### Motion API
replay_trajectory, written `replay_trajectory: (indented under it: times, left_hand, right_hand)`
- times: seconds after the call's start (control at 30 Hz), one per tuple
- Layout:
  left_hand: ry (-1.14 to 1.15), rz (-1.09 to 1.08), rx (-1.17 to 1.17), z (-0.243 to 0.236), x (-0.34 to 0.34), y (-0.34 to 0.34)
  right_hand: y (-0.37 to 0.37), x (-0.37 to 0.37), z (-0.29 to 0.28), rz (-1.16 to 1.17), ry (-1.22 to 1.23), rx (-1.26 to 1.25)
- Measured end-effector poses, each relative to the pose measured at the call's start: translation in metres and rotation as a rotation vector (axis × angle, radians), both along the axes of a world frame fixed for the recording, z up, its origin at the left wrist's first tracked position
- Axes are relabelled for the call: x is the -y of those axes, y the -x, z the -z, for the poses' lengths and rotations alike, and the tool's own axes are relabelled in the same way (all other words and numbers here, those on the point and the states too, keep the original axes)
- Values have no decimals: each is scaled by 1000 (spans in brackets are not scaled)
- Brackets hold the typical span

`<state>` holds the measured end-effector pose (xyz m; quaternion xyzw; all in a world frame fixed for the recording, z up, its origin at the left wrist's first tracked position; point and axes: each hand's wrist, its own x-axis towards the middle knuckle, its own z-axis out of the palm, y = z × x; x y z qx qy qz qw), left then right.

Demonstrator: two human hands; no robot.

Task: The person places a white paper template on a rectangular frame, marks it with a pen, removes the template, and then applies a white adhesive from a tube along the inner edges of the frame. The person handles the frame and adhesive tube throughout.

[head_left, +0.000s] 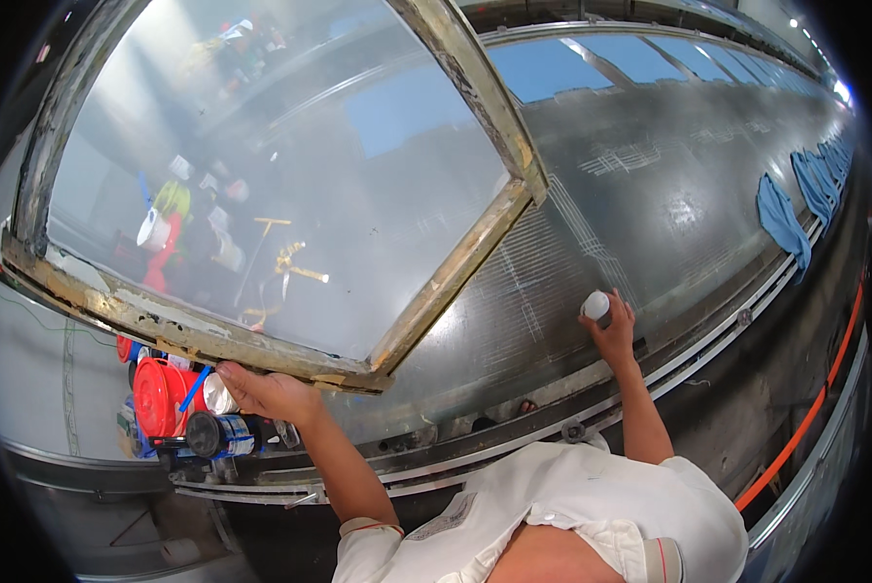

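Observation:
My left hand (273,396) grips the lower edge of a large screen printing frame (198,342), its thumb and fingers at the worn, stained rail. The frame is tilted up off the table, and its pale mesh (378,209) lets blurred shapes show through. Over the long dark printing table (543,282), my right hand (615,336) is closed around a small white round-topped object (595,305); its exact kind is unclear. Pale thin-line patterns (582,228) mark the table surface beyond that hand.
Left of my left hand stand a red bucket (161,396), a dark-lidded jar (212,434) and other containers. Blue cloths (784,225) hang along the metal rail (718,340) at the right. Blue panels (553,70) lie at the table's far side. An orange hose-like line (791,457) runs beyond the rail.

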<state>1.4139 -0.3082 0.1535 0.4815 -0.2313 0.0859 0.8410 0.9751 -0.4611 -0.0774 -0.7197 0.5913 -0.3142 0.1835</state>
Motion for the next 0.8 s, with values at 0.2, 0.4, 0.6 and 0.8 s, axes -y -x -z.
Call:
replay_trajectory:
  times: [0.2, 0.4, 0.6, 0.8]
  left_hand:
    - [102, -35, -65, -15, 11, 6]
    - [138, -18, -97, -22, 13, 10]
    - [136, 19, -121, -22, 10, 11]
    - [145, 17, -116, -23, 13, 12]
  right_hand:
    - [1, -5, -12, -46, -47, 8]
    - [13, -5, -15, -100, -106, 138]
    - [16, -6, -24, -198, -106, 137]
    - [21, -7, -23, -228, -63, 80]
